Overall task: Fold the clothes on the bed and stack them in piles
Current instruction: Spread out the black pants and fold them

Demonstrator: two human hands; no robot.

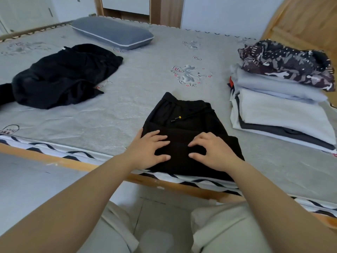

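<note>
Now, with both hands, left [151, 147] and right [211, 152], spread flat on the folded black trousers [184, 128], press out creases, then lift onto the pile [279, 114]

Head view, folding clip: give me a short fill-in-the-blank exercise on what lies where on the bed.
1. Both the left hand and the right hand press flat on folded black ____ with a drawstring.
2. The stack of folded clothes is topped by a ____ garment.
3. The unfolded black garment lies to the ____ of the hands.
4. The pillow at the far side of the bed is ____ in colour.

Missing words: trousers; patterned; left; grey
</note>
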